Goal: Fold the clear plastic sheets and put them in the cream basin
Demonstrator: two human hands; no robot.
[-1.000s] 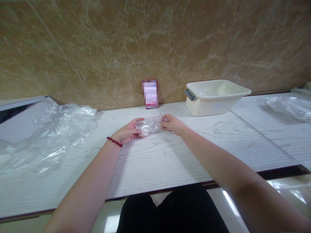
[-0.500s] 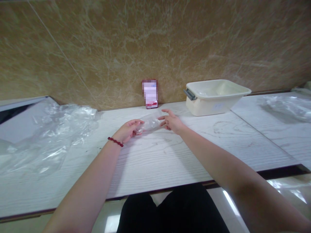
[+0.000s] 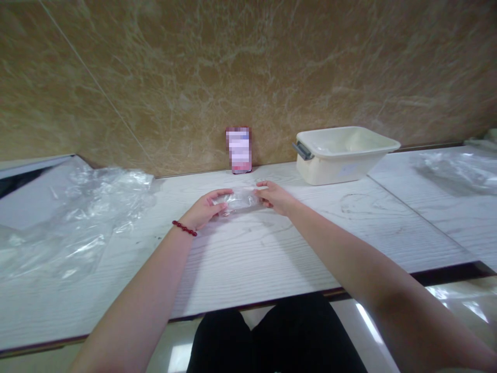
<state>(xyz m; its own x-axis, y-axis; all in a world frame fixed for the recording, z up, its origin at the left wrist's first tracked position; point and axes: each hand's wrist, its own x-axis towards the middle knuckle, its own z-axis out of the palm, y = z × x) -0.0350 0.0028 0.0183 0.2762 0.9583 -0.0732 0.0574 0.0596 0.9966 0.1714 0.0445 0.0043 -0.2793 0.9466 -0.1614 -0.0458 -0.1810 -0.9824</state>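
Crosswise, plastic (image 3: 241, 200) between left grip (image 3: 204, 210) and right grip (image 3: 278, 199)

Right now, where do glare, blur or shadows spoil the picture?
All in the head view: glare flecks the held film, the left plastic and the floor; the right plastic looks soft; the phone is pixelated; faint shadows fall on the table.

Soft, faint shadows (image 3: 190, 280) lie nearer than the hands (image 3: 204, 211); glare flecks plastic (image 3: 87, 228) to their left; the phone (image 3: 240, 150) beyond is pixelated.
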